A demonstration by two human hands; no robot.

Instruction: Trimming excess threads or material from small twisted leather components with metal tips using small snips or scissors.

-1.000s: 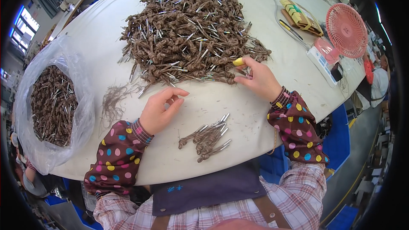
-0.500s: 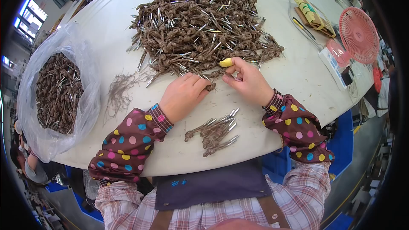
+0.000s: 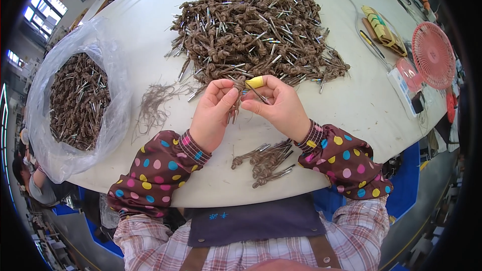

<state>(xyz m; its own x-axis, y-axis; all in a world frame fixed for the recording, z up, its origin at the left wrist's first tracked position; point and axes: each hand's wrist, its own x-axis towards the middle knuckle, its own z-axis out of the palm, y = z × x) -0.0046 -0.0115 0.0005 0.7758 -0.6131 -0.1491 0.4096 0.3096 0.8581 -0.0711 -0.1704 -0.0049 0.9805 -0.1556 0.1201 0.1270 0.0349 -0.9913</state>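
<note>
My left hand (image 3: 213,113) and my right hand (image 3: 277,103) meet over the white table (image 3: 351,105), both pinching one knotted brown cord piece with metal tips (image 3: 236,101) that hangs between the fingers. A yellow finger cover (image 3: 254,82) sits on my right forefinger. Just beyond the hands lies a big heap of the same brown metal-tipped cords (image 3: 253,25). A small bunch of these cords (image 3: 265,160) rests near the table's front edge, below my hands.
A clear plastic bag (image 3: 75,105) holding more cords stands at the left. Loose brown fibres (image 3: 153,105) lie beside it. At the right are a pink fan (image 3: 433,55), a yellow woven pouch (image 3: 382,30) and small devices (image 3: 406,88).
My right hand pulled a cord piece from the heap's edge and came back toward me. My left hand rose from the table and joined it on the piece.
</note>
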